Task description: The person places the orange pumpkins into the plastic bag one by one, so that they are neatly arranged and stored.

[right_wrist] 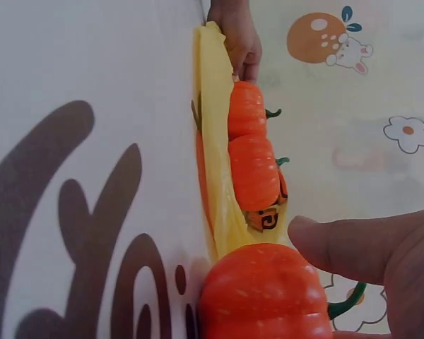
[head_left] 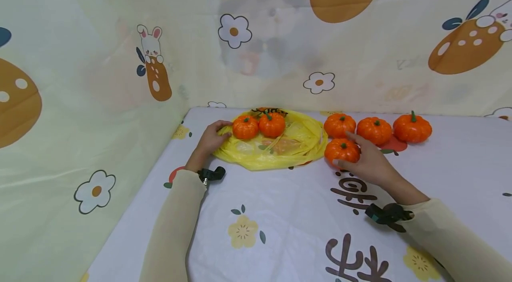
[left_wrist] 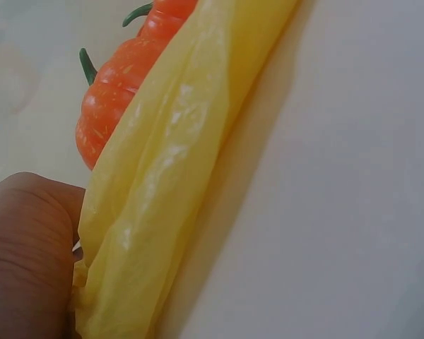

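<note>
A yellow plastic bag (head_left: pixel 256 157) lies spread on the table, with two small orange pumpkins (head_left: pixel 245 128) side by side on its left part. My left hand (head_left: pixel 211 140) holds the bag's left edge; in the left wrist view, the bag's folded rim (left_wrist: pixel 155 183) rises beside the thumb side of the hand, and its fingertips are hidden. Just past the bag's right edge, my right hand (head_left: pixel 372 162) grips another orange pumpkin (head_left: pixel 341 153) between thumb and fingers. That pumpkin (right_wrist: pixel 265 293) shows its green stem in the right wrist view, beneath the thumb.
Three more orange pumpkins stand in a row at the back right: one behind the gripped pumpkin, a middle one (head_left: pixel 374 130), and a far-right one (head_left: pixel 412 129). A patterned curtain (head_left: pixel 272 86) closes off the back and left. The white tablecloth (head_left: pixel 288 215) bears printed flowers and dark characters.
</note>
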Available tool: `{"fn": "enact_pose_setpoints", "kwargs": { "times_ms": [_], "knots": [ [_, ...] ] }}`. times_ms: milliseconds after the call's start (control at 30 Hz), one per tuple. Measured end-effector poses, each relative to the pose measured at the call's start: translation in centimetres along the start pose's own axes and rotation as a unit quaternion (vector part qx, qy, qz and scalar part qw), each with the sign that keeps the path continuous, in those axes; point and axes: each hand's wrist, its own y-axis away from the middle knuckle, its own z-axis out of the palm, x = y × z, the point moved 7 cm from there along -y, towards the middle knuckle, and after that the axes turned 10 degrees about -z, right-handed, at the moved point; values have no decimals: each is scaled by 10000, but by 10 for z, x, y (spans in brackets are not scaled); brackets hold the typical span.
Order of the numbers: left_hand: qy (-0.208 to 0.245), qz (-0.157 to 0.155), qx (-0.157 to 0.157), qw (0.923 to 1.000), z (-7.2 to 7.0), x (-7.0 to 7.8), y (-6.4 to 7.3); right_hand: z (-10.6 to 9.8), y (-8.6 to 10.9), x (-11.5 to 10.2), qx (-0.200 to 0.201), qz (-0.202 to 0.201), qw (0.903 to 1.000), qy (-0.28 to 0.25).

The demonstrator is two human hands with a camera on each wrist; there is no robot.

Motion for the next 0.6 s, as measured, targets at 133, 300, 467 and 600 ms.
{"fn": "enact_pose_setpoints", "kwargs": {
  "times_ms": [133,300,467,600],
  "knots": [
    [-23,-35,-12,10000,0,0,0,1,0,2,45,98,9999,-113],
    [-4,-11,-22,10000,-1,0,0,3,0,5,86,199,9995,-234],
    [2,-8,-28,10000,-1,0,1,5,0,7,127,246,9991,-334],
    [12,-30,-31,10000,0,0,1,6,-1,8,211,215,9987,-415]
  ]
}}
